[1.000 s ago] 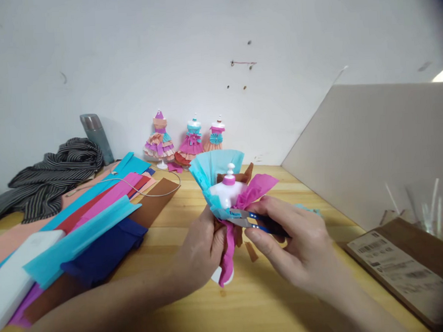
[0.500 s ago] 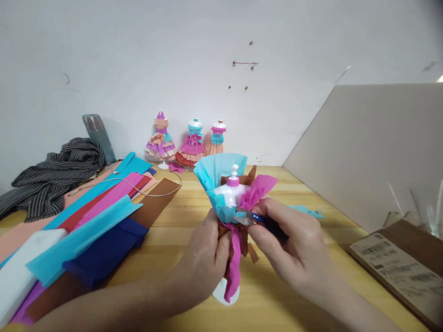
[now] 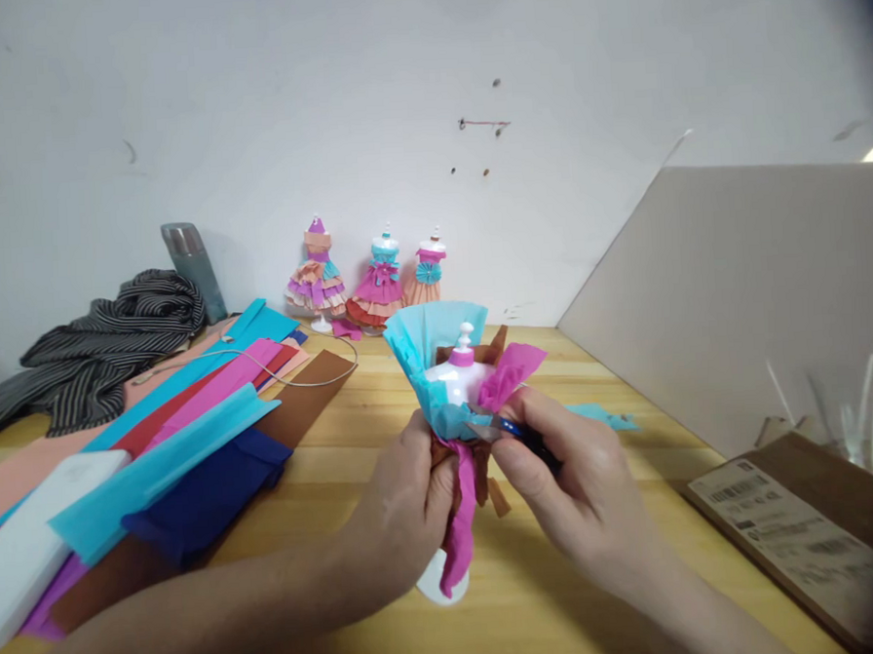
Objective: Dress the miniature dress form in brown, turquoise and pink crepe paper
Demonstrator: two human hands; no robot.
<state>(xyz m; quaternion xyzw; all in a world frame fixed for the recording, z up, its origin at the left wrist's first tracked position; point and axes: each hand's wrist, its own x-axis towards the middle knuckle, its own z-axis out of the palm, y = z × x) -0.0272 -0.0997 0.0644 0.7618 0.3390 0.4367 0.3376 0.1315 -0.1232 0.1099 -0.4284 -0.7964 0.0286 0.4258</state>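
Note:
A small white dress form [image 3: 458,382], wrapped in crepe paper, stands in front of me. My left hand [image 3: 411,509] is closed around its waist from the left. Light-blue crepe paper [image 3: 437,329] flares up behind the form and crosses its chest. A pink strip [image 3: 461,545] hangs down over the white base [image 3: 431,579], and a pink gathered piece [image 3: 516,374] sits at the right shoulder. My right hand [image 3: 572,481] grips scissors [image 3: 511,427] with a dark blue handle. Their metal tips rest at the light-blue paper on the chest; the handle loops are mostly hidden.
Crepe paper sheets [image 3: 187,467] in several colours lie at the left, with a white phone-like object [image 3: 52,533] on them. Behind are a striped cloth [image 3: 115,334], a flask [image 3: 195,271] and three dressed forms [image 3: 384,281]. A cardboard box [image 3: 799,532] is at the right.
The scissor blades look closer together than before. The dress form's top has shifted very slightly right and its base slightly left; both hands keep their hold.

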